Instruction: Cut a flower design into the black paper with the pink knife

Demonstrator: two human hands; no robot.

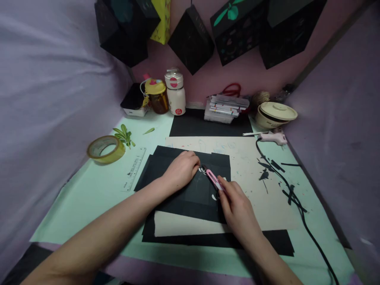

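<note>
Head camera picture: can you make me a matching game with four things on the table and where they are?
Things:
1. pink knife
2. tape roll
3. glue gun
4. white bottle

Places:
A. at the back, by the pink wall
B. far left on the green mat
C. in the right hand
D. right side, in front of the cream bowl

Pairs: 1-C, 2-B, 3-D, 4-A

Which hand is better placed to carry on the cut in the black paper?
The right hand. It already grips the pink knife, tip on the black paper. The left hand lies flat on the sheet beside the blade, likely steadying it.
</note>
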